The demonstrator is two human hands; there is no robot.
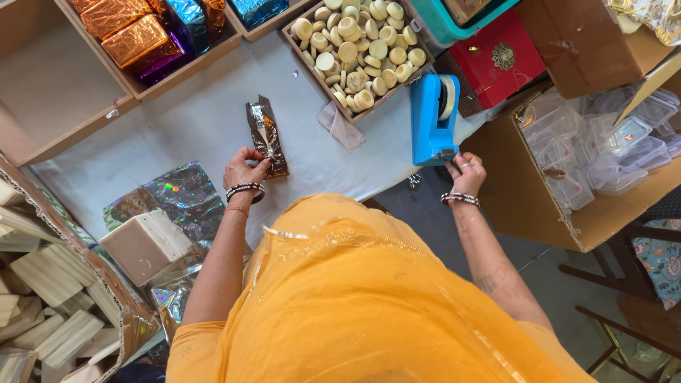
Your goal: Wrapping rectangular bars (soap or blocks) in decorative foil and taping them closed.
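— Where was the foil packet [266, 137]?

— On the table [191, 120], at eleven o'clock from the person, its lower end pinched by the left hand [243, 172].

— And the right hand [464, 173]?

— Well apart at one o'clock, fingers closed at the blue tape dispenser's [430, 120] cutter. A tray of round soaps [360, 50] lay at twelve.
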